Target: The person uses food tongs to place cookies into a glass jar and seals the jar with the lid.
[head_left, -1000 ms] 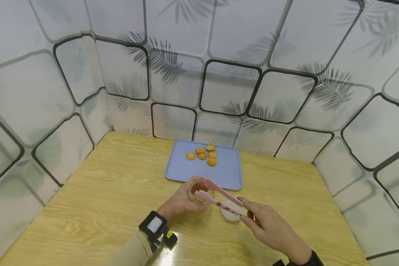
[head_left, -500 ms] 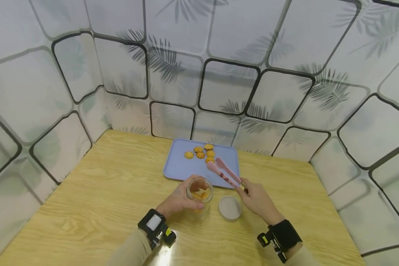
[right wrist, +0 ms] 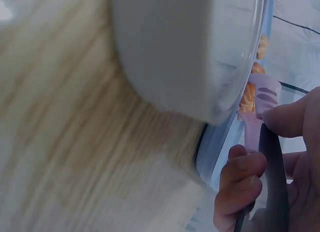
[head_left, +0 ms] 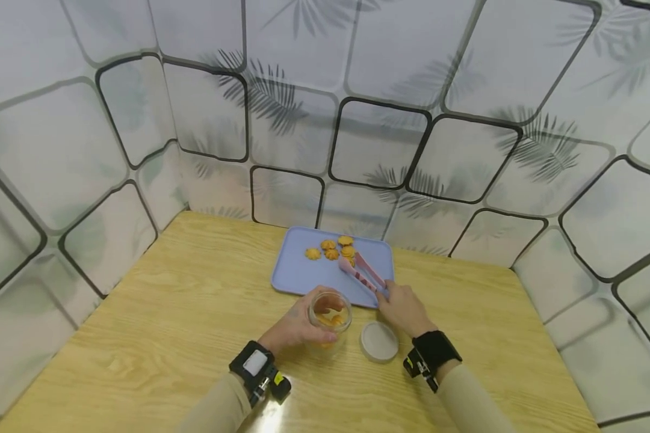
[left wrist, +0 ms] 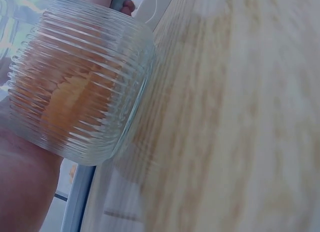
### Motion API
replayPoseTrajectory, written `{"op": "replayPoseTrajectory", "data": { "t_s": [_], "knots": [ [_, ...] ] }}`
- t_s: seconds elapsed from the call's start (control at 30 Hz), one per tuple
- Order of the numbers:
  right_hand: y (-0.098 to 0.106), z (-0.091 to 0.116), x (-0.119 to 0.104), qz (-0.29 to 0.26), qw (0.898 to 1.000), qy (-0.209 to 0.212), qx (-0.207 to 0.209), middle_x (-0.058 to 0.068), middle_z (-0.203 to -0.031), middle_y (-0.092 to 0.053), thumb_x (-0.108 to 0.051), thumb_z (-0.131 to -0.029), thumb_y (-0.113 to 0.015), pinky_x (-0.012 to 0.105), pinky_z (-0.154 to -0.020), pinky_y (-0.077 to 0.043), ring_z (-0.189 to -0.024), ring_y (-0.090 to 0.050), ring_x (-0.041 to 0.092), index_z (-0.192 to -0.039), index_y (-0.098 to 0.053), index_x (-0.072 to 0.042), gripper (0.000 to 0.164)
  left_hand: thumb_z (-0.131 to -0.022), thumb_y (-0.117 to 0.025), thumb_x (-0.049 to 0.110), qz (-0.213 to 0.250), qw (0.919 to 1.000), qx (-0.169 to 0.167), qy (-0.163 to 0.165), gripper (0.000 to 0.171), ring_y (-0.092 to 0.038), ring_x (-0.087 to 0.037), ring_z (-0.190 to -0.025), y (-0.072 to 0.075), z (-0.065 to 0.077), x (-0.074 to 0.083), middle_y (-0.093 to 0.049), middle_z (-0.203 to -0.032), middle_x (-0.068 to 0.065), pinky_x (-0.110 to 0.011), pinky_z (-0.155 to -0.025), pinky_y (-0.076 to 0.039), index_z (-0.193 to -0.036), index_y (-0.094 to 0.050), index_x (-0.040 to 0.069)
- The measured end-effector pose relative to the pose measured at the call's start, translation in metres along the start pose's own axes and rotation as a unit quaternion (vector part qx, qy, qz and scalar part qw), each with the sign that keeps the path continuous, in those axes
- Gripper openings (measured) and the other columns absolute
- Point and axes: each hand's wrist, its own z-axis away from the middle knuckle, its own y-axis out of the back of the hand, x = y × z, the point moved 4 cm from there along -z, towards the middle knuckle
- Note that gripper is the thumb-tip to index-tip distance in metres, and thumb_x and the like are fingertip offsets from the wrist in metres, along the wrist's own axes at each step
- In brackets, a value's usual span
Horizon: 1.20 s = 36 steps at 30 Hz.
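Note:
My left hand (head_left: pixel 301 322) grips a clear glass jar (head_left: pixel 340 329) from its left side; the mouth faces up and a few golden cookies show inside. Ribbed glass with a cookie (left wrist: pixel 67 99) behind it fills much of the left wrist view. In my right hand (head_left: pixel 403 307) I hold pink tongs (head_left: pixel 364 278), pinched between thumb and fingers. Their tips are at the nearest piped cookie (head_left: pixel 349 262) on the blue tray (head_left: pixel 298 276), partly covering it. Several more cookies (head_left: pixel 328 245) lie on the tray beyond.
A round whitish lid (head_left: pixel 379 341) lies on the wooden table (head_left: pixel 195 300) between the jar and my right wrist; it looms large in the right wrist view. Behind the tray hangs a patterned curtain (head_left: pixel 287 192), which also closes off both sides.
My right hand has moved the tongs from over the jar's mouth forward to the cookies on the tray. The left hand has kept its grip on the jar.

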Motion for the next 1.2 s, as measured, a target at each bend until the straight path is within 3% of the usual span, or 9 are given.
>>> {"op": "replayPoseTrajectory", "data": {
  "t_s": [0.23, 0.53, 0.9, 1.2],
  "knots": [
    [0.001, -0.008, -0.001, 0.000, 1.000, 0.001, -0.015, 0.012, -0.083, -0.063, -0.026, -0.102, -0.056, 0.031, -0.055, -0.041, -0.064, -0.055, 0.019, -0.122, -0.060, 0.006, 0.038, -0.080, -0.087, 0.020, -0.005, 0.9999, -0.002, -0.013, 0.069, -0.054, -0.032, -0.128, -0.002, -0.003, 0.001, -0.060, -0.135, -0.015, -0.047, -0.112, -0.040, -0.138, -0.051, 0.012],
    [0.001, -0.005, 0.003, 0.028, 1.000, 0.008, 0.007, 0.018, -0.093, -0.070, -0.024, -0.103, -0.056, 0.042, -0.062, -0.050, -0.074, -0.062, 0.024, -0.119, -0.065, 0.002, 0.032, -0.080, -0.088, 0.023, -0.003, 0.9999, -0.010, -0.009, 0.070, -0.054, -0.030, -0.129, -0.005, -0.005, 0.000, -0.060, -0.135, -0.016, -0.049, -0.112, -0.040, -0.139, -0.051, 0.013],
    [-0.002, 0.010, 0.003, 0.008, 0.998, 0.066, 0.023, 0.000, -0.065, -0.046, -0.014, -0.101, -0.058, 0.027, -0.053, -0.034, -0.058, -0.044, 0.015, -0.087, -0.058, -0.008, 0.016, -0.079, -0.087, 0.015, -0.002, 1.0000, -0.002, -0.004, 0.072, -0.054, -0.030, -0.129, -0.001, -0.001, -0.001, -0.059, -0.137, -0.017, -0.042, -0.112, -0.041, -0.141, -0.050, 0.012],
    [0.005, 0.030, 0.008, -0.008, 0.996, 0.088, 0.023, -0.001, -0.065, -0.047, -0.011, -0.101, -0.058, 0.024, -0.051, -0.033, -0.056, -0.043, 0.011, -0.085, -0.058, -0.008, 0.017, -0.080, -0.088, 0.020, -0.003, 1.0000, -0.003, 0.001, 0.072, -0.053, -0.031, -0.129, -0.001, -0.001, 0.000, -0.060, -0.136, -0.014, -0.050, -0.113, -0.039, -0.141, -0.050, 0.014]
  ]
}}
